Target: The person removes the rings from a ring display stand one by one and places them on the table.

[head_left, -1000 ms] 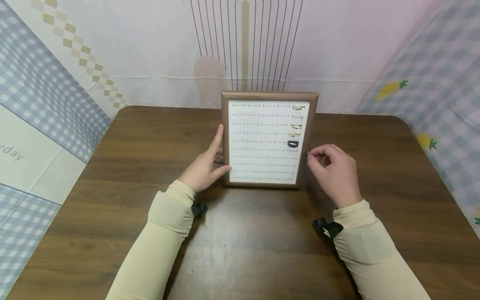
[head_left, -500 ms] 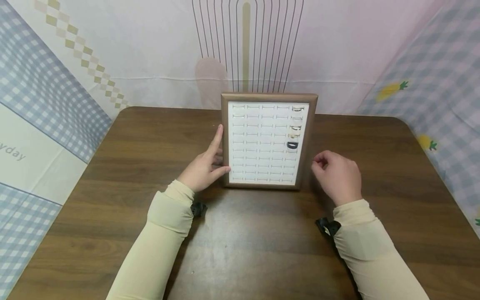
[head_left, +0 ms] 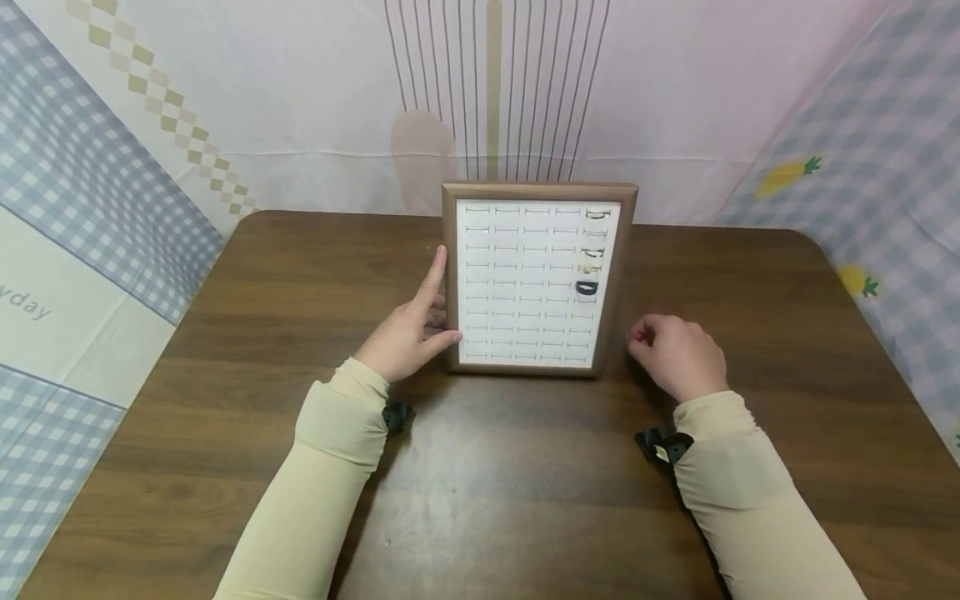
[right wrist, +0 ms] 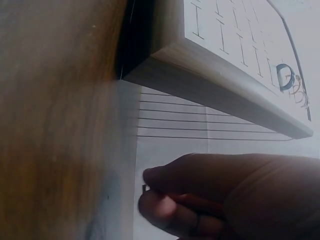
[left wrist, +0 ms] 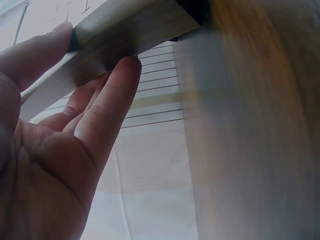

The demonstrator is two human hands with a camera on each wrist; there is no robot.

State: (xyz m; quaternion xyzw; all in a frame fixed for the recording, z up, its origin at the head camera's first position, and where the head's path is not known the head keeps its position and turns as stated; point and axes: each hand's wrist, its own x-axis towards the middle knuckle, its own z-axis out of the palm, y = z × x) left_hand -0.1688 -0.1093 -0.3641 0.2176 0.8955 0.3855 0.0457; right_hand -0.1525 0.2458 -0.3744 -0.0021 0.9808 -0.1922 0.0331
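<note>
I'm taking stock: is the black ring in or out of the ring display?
In: the black ring sits in the ring display, right-hand column, its loop protruding in the right wrist view.

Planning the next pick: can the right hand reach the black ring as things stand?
Probably yes: the black ring sits far right in the frame, its front uncovered, and the right hand is nearby. But the small object that hand pinches may hinder gripping.
</note>
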